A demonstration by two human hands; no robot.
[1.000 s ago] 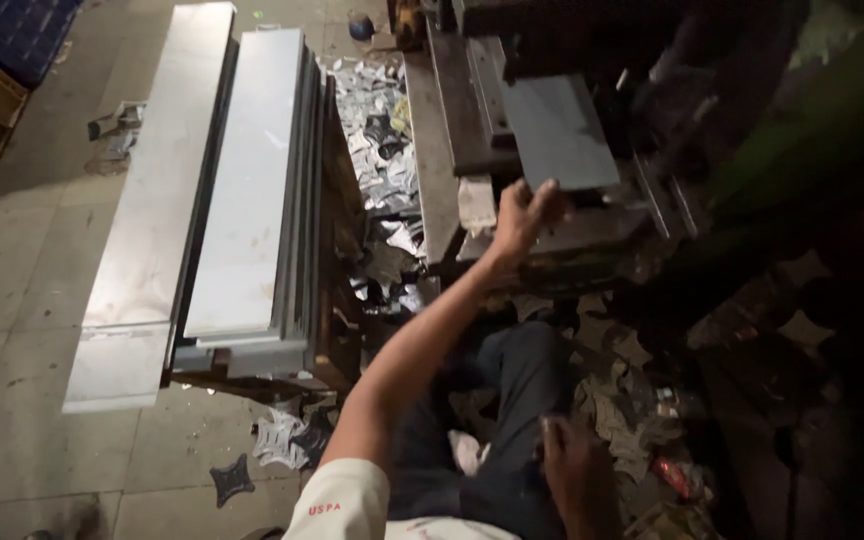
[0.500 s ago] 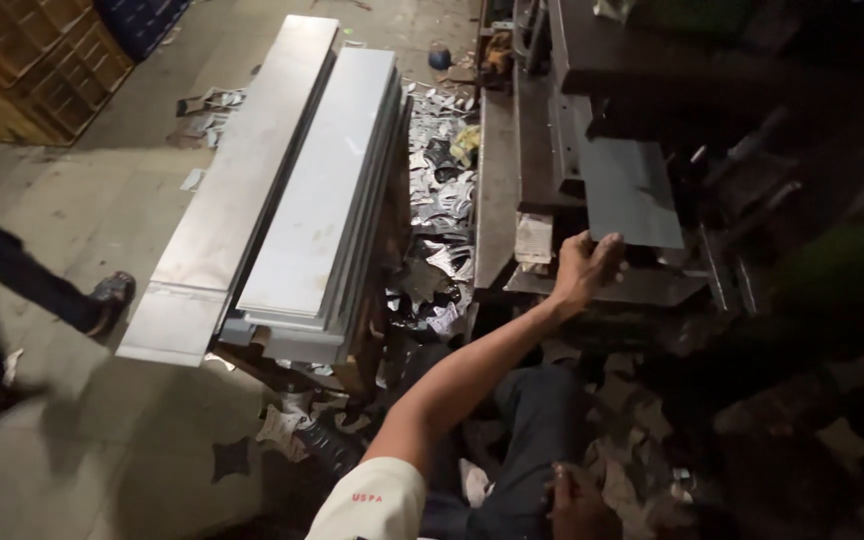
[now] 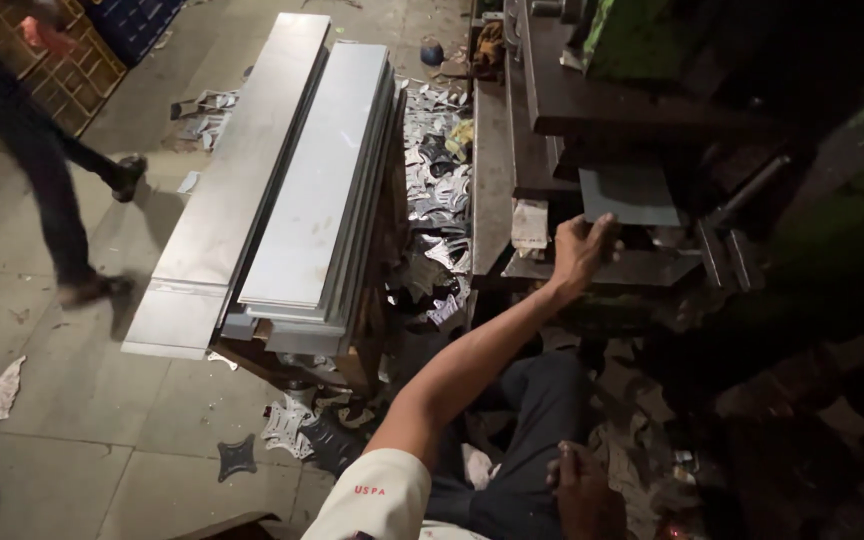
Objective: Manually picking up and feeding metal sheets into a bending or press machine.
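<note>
1. Press [image 3: 652, 90]: the biggest thing here, a dark, heavy steel machine, grimy and dull, with a green-painted body at its top. Everything below is placed from it.
2. Stack [image 3: 302, 190]: long bright metal strips piled flat on a stand, well to the press's left. Their long axis runs away from the person, parallel to the press front. The surfaces are smooth and reflective, the edges straight.
3. Floor [image 3: 72, 420]: pale paving slabs left of the stack, with paper bits and a small dark cut-out lying on them. Another person's legs stride across it, far left of the press.
4. Scrap [image 3: 437, 180]: shiny, crumpled punched offcuts heaped between the stack and the press.
5. Sheet [image 3: 630, 194]: a flat grey rectangular plate, matte, lying in the press's opening. It sits just beyond and slightly right of the left hand, its short near edge toward the fingers.
6. Left hand [image 3: 580, 250]: arm stretched forward, fingers curled up at the sheet's near edge; it looks to be touching or gripping that edge, though the grip itself is hard to tell. It is far nearer the sheet than the other hand.
7. Right hand [image 3: 577, 490]: resting loosely on the lap, below the press, grasping nothing visible.
</note>
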